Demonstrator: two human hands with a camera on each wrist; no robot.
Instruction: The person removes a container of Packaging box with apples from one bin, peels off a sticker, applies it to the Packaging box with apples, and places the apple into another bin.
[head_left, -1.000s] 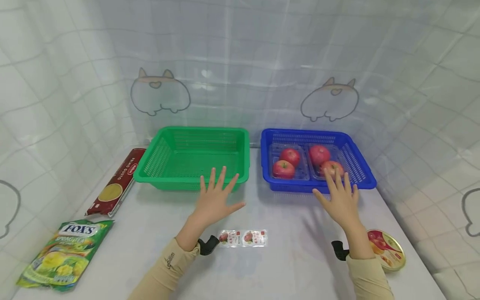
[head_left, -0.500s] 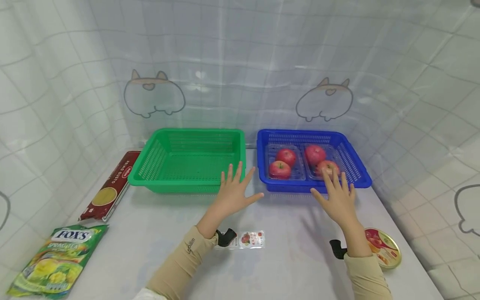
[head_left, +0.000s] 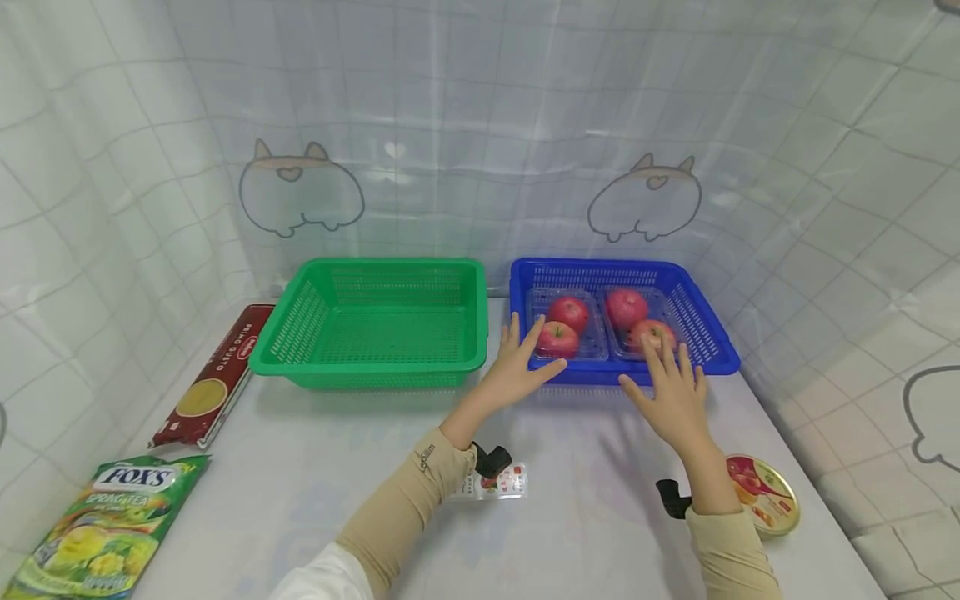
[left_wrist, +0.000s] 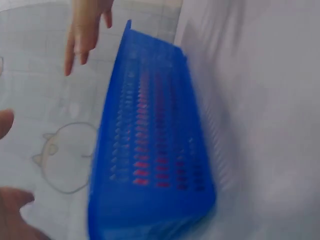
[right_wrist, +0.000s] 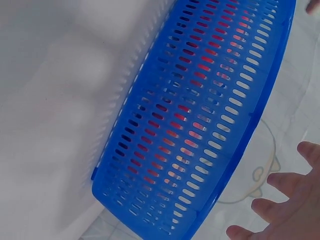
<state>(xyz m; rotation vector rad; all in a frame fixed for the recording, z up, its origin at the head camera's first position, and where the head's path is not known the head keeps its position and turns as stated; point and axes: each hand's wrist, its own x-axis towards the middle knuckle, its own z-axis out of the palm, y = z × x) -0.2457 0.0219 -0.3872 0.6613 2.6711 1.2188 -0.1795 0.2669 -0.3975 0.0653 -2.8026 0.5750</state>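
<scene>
My left hand (head_left: 513, 377), fingers spread, is at the left front corner of the blue basket (head_left: 712, 323). My right hand (head_left: 675, 404), also spread, hovers by the basket's front rim toward its right side; neither hand grips anything. Inside the basket lie two clear plastic trays side by side, holding red apples (head_left: 558, 339). Through the slotted wall (right_wrist: 200, 110) red patches of the fruit show in the right wrist view. In the blurred left wrist view, my left fingers (left_wrist: 15, 212) appear at the left edge. Whether any fingertip touches the rim, I cannot tell.
A green basket (head_left: 367, 367) stands left of the blue one. At far left lie a red-brown pasta packet (head_left: 217, 379) and a green FOX'S bag (head_left: 105, 525). A label strip (head_left: 510, 482) lies partly behind the left wrist; a round tin (head_left: 772, 500) sits beside the right wrist.
My left hand has moved right, from before the green basket to the blue basket's left front corner. The right hand has stayed almost in place. The head view has shifted slightly.
</scene>
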